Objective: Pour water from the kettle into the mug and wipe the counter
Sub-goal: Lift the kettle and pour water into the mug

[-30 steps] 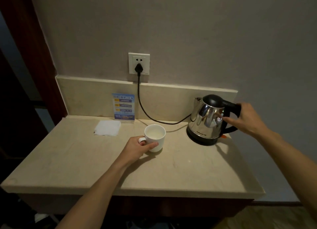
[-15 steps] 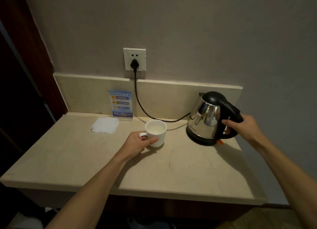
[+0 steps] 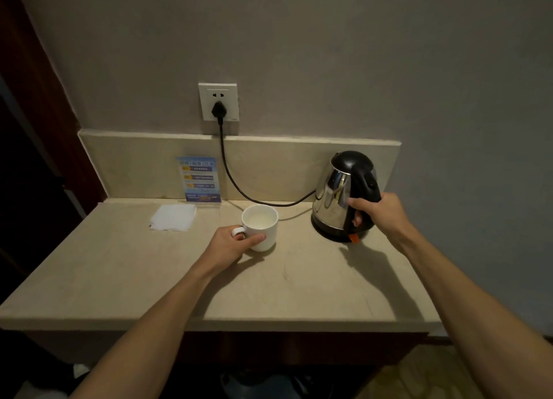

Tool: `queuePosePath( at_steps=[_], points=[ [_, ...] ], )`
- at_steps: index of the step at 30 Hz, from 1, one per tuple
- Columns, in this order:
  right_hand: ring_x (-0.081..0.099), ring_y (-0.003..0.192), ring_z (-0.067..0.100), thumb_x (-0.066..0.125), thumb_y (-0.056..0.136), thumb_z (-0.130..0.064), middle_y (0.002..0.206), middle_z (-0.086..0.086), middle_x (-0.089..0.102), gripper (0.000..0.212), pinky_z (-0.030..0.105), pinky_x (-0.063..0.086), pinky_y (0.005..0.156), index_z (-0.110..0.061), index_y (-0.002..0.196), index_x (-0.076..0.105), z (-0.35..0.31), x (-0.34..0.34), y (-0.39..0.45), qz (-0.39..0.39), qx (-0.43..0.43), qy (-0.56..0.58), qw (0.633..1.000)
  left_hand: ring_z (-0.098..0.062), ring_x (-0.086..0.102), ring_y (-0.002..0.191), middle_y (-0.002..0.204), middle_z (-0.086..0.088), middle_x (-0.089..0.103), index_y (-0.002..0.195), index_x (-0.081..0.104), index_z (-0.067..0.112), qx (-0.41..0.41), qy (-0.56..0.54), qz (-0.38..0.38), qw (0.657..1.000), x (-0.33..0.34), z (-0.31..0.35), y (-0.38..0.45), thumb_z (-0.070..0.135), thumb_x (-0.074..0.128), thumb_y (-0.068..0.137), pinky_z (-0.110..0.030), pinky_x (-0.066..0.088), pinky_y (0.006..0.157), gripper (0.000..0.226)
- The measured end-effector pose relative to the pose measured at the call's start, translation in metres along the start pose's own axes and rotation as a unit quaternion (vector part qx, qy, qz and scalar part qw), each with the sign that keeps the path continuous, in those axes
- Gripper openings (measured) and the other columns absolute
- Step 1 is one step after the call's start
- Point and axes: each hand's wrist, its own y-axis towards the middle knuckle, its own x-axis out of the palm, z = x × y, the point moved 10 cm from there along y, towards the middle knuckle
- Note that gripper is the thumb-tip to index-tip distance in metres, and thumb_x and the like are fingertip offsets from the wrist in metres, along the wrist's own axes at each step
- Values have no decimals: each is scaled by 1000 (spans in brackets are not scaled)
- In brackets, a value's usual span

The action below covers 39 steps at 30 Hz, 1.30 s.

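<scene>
Since a moment ago the right hand (image 3: 381, 211) has slid from the side of the kettle (image 3: 344, 196) onto its black handle and closed around it, fingers curled through the loop; the left hand (image 3: 236, 243) has stayed put on the mug (image 3: 261, 227).

That kettle grip looks like a prelude to lifting: the body stands upright on its black base at the back right of the counter (image 3: 179, 279), lid shut, so how much water is inside cannot be told. A black cord (image 3: 239, 189) runs from the base up to the wall socket (image 3: 218, 102); it belongs to the base, so it should not hinder a lift.

Just left of the kettle, well apart from it, the white mug stands upright with its mouth open. The left hand clasps it at the handle, thumb across the near wall, probably to steady it for the pour. Its pale interior shows no clear waterline; it looks empty, though I cannot be sure.

Further left of the kettle, beyond the mug, a folded white cloth (image 3: 173, 217) lies flat, untouched, presumably waiting for the wipe. Behind it a blue card (image 3: 199, 178) leans on the backsplash.
</scene>
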Motion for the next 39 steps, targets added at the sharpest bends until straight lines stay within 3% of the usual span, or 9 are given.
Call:
queuePosePath(
  at_steps=[3,6,12,18,22,26,31,36,39],
  points=[
    [59,50,19,76,90,-17,54,4,60,18,32,53,65,-7,79,66,4,-1,-6,24,16,44,999,-2,47,41,53,9,65,79,73,6,-18,-7,-5,1000,-2,-2,-4,16,83,90,-18,39,45,18],
    [54,45,16,74,88,-10,49,1,55,18,33,53,61,-7,75,63,6,-1,-12,56,17,68,996,-17,41,52,65,-8,62,89,70,-12,-17,-13,-8,1000,-4,-2,-10,27,87,87,-24,34,46,42],
    [52,46,17,68,87,-4,51,5,53,16,32,50,59,-6,73,60,-17,-2,-19,42,-7,48,998,-14,42,50,58,4,65,83,75,8,-28,3,-16,999,-10,-1,-21,30,89,84,-28,34,50,26],
    [51,45,17,67,86,-1,50,4,53,23,24,46,50,-7,66,58,-69,9,-34,-23,-40,18,999,-11,73,56,72,-5,78,105,76,-3,-51,-97,-68,992,-2,5,-39,5,78,93,-19,57,53,15],
    [47,41,16,67,86,-2,46,2,52,25,22,43,48,-9,64,58,-81,35,-50,-79,-46,0,996,-2,64,45,62,1,74,96,72,-4,-48,-85,-70,993,-14,6,-47,3,73,95,-11,49,43,8],
    [45,43,15,66,87,-2,48,1,49,22,23,41,49,-10,68,57,-84,60,-65,-134,-30,-20,990,-26,77,93,101,-23,80,111,79,0,-54,-94,-71,992,-39,-3,-54,15,83,89,-32,66,71,27],
    [48,45,15,68,89,-7,49,0,52,13,25,42,52,-8,78,62,-99,93,-72,-203,-17,-87,975,-6,72,60,76,4,79,97,76,12,-34,-24,-63,997,-72,-1,-64,13,80,92,-12,51,48,6],
    [46,47,18,71,90,-13,51,2,52,18,26,41,51,-7,75,63,-115,122,-82,-252,-21,-118,960,-2,70,60,73,9,79,97,77,15,-27,-3,-71,997,-92,-6,-69,16,82,89,-11,51,52,10],
    [42,43,15,67,94,-40,49,1,47,44,24,39,47,-14,59,58,-125,135,-87,-272,-27,-125,954,-12,72,79,88,2,80,98,77,15,-37,-18,-73,996,-96,-10,-72,13,81,89,-13,55,54,10]
  ],
)
